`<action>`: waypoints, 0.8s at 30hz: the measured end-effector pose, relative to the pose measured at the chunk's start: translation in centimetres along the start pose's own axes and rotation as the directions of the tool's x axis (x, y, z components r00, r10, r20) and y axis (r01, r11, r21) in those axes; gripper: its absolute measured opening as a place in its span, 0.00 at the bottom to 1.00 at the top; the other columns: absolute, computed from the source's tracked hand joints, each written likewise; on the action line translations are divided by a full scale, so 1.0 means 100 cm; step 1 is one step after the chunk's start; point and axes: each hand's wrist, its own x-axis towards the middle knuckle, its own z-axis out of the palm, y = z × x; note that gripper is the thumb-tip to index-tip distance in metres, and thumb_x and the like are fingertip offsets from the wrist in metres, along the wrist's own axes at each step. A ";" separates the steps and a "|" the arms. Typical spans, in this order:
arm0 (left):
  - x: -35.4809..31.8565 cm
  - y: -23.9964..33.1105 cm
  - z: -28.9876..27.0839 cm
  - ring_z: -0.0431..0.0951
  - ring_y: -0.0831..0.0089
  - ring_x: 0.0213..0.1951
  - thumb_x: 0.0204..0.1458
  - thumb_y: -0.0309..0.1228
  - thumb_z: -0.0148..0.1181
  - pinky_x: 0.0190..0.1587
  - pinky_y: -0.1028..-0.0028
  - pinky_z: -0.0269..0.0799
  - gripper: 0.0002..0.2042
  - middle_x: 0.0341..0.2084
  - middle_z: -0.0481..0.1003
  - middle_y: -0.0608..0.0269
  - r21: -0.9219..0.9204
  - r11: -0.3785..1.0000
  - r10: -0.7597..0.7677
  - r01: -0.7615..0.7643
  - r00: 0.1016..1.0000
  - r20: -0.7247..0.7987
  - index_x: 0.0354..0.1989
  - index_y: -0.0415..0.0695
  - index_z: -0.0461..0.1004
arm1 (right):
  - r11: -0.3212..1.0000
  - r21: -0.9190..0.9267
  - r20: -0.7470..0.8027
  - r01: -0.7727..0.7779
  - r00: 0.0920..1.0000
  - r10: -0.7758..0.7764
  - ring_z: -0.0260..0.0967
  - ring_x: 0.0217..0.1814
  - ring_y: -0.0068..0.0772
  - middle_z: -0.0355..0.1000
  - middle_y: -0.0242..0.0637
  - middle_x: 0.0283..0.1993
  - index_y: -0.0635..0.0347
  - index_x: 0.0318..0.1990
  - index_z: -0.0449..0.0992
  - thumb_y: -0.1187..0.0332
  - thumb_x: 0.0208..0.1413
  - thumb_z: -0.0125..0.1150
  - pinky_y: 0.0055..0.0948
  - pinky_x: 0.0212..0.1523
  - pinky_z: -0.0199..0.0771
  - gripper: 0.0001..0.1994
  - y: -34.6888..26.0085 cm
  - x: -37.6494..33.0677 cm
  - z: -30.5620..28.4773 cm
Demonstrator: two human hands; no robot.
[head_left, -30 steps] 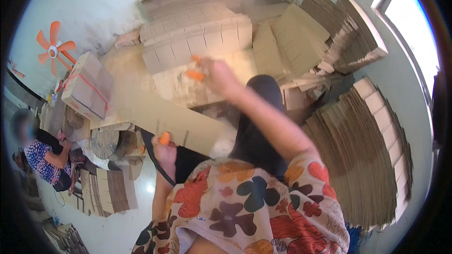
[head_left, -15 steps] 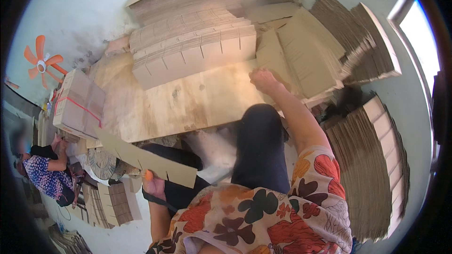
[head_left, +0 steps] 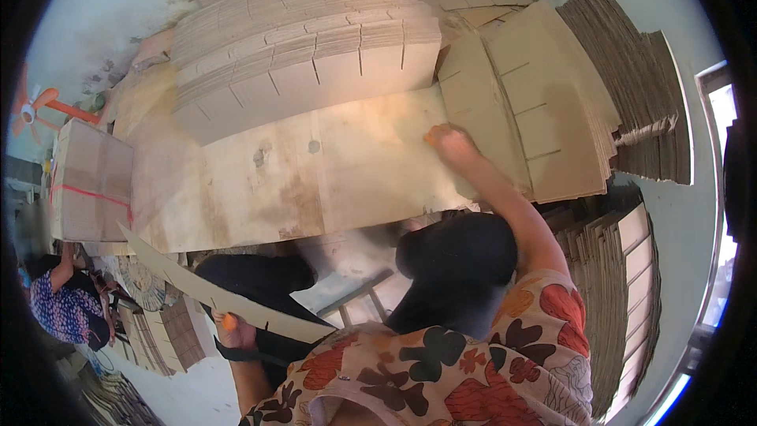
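My left hand [head_left: 235, 333] grips a long, slotted cardboard strip [head_left: 211, 290] above my lap. The strip bows and slants from the wooden table's front edge down toward my shirt. Orange covers a fingertip on that hand. Over the right part of the table, my right hand [head_left: 457, 147] is closed, with an orange-covered fingertip facing left. What it holds, if anything, is hidden. Close beside it lie flat, slotted cardboard sheets [head_left: 481, 114]. A long row of upright slotted cardboard strips [head_left: 315, 71] stands behind it on the table.
The wooden table [head_left: 347, 158] spans the space before me. Tall cardboard stacks [head_left: 623, 79] rise at the far right, with another stack [head_left: 603, 292] by my right side. A taped carton [head_left: 93, 181] and an orange fan [head_left: 31, 110] are at left. Another person [head_left: 67, 308] sits beyond.
The view has shifted, bringing the table closer. The strip in my left hand is now visibly bowed. My right hand remains beside the flat sheets, its orange fingertip now in sight.
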 end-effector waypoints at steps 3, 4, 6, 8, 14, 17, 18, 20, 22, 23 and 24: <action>-0.002 -0.006 0.002 0.75 0.63 0.32 0.51 0.35 0.60 0.36 0.63 0.72 0.08 0.34 0.77 0.63 -0.031 0.999 0.031 -0.031 1.000 -0.006 0.38 0.50 0.73 | 1.000 0.007 0.002 -0.014 1.000 0.014 0.69 0.33 0.51 0.71 0.48 0.29 0.63 0.32 0.69 0.64 0.57 0.51 0.42 0.35 0.71 0.10 0.007 -0.014 -0.003; -0.002 -0.005 0.001 0.75 0.62 0.37 0.50 0.35 0.61 0.40 0.62 0.72 0.09 0.36 0.76 0.63 -0.049 0.999 -0.011 0.014 0.999 0.046 0.38 0.51 0.73 | 0.999 0.016 0.003 -0.029 1.000 0.029 0.69 0.32 0.51 0.71 0.48 0.30 0.63 0.32 0.69 0.63 0.57 0.51 0.42 0.35 0.71 0.11 0.004 -0.013 -0.004; -0.004 -0.007 -0.006 0.75 0.62 0.42 0.49 0.35 0.62 0.45 0.61 0.72 0.11 0.39 0.75 0.63 -0.047 0.999 -0.003 0.006 0.999 0.049 0.40 0.50 0.72 | 0.997 0.037 -0.007 -0.063 0.998 0.064 0.70 0.32 0.52 0.71 0.49 0.30 0.64 0.31 0.69 0.62 0.57 0.52 0.42 0.35 0.71 0.12 -0.002 -0.011 -0.005; -0.002 -0.013 -0.005 0.74 0.65 0.43 0.50 0.34 0.58 0.46 0.63 0.72 0.10 0.39 0.74 0.63 -0.045 0.996 0.078 -0.078 0.997 0.001 0.40 0.49 0.71 | 0.994 0.044 -0.039 -0.100 0.994 0.102 0.70 0.32 0.51 0.72 0.48 0.30 0.64 0.29 0.69 0.61 0.56 0.53 0.42 0.35 0.71 0.13 0.000 -0.012 -0.005; 0.002 -0.001 0.033 0.74 0.69 0.43 0.53 0.30 0.49 0.48 0.68 0.70 0.09 0.39 0.73 0.63 -0.196 0.978 -0.070 0.069 0.998 0.001 0.41 0.45 0.70 | 0.945 0.212 0.115 -0.251 0.966 0.231 0.72 0.36 0.46 0.75 0.46 0.32 0.62 0.34 0.75 0.58 0.46 0.66 0.38 0.39 0.72 0.16 0.019 -0.013 -0.018; 0.003 0.000 0.040 0.75 0.69 0.42 0.54 0.31 0.48 0.47 0.69 0.71 0.11 0.40 0.74 0.62 -0.124 0.992 -0.023 0.024 1.000 0.007 0.43 0.42 0.70 | 0.986 0.115 0.122 -0.119 0.987 0.105 0.73 0.32 0.41 0.74 0.47 0.33 0.61 0.39 0.76 0.60 0.47 0.63 0.35 0.34 0.73 0.15 0.020 -0.026 -0.032; 0.002 0.002 0.046 0.76 0.68 0.41 0.54 0.31 0.47 0.45 0.71 0.72 0.13 0.39 0.74 0.61 -0.153 0.988 -0.033 0.031 0.999 -0.010 0.46 0.41 0.69 | 0.959 0.162 0.164 -0.232 0.965 0.206 0.73 0.34 0.41 0.75 0.48 0.33 0.62 0.41 0.76 0.61 0.46 0.65 0.34 0.36 0.73 0.17 0.007 -0.023 -0.044; 0.012 -0.001 0.031 0.75 0.70 0.42 0.53 0.29 0.51 0.46 0.71 0.72 0.12 0.41 0.74 0.63 -0.154 0.986 -0.042 0.063 0.990 0.137 0.45 0.40 0.70 | 0.871 0.239 0.263 -0.429 0.892 0.367 0.74 0.36 0.39 0.75 0.49 0.35 0.63 0.46 0.75 0.62 0.44 0.68 0.33 0.40 0.73 0.22 -0.050 -0.013 -0.090; 0.016 0.010 0.053 0.75 0.73 0.40 0.50 0.26 0.56 0.41 0.74 0.71 0.11 0.38 0.74 0.65 0.013 1.000 0.002 -0.005 0.973 0.229 0.42 0.38 0.72 | 0.782 0.462 0.241 -0.417 0.908 0.342 0.73 0.35 0.30 0.75 0.46 0.32 0.67 0.48 0.74 0.66 0.47 0.66 0.28 0.36 0.73 0.20 -0.116 -0.014 -0.131; 0.021 0.017 0.085 0.76 0.75 0.36 0.47 0.23 0.59 0.36 0.76 0.70 0.10 0.35 0.75 0.66 0.164 0.982 0.046 -0.092 0.964 0.263 0.39 0.37 0.74 | 0.750 0.570 0.196 -0.337 0.941 0.274 0.72 0.35 0.26 0.75 0.43 0.32 0.67 0.51 0.71 0.68 0.48 0.66 0.26 0.33 0.73 0.22 -0.140 -0.020 -0.143; 0.030 0.017 0.095 0.75 0.76 0.35 0.45 0.22 0.61 0.36 0.77 0.70 0.10 0.35 0.75 0.66 0.176 0.981 0.032 -0.086 0.956 0.290 0.38 0.36 0.75 | 0.689 0.681 0.151 -0.248 0.968 0.200 0.71 0.34 0.22 0.74 0.39 0.32 0.68 0.54 0.69 0.71 0.48 0.66 0.24 0.30 0.73 0.24 -0.163 -0.026 -0.147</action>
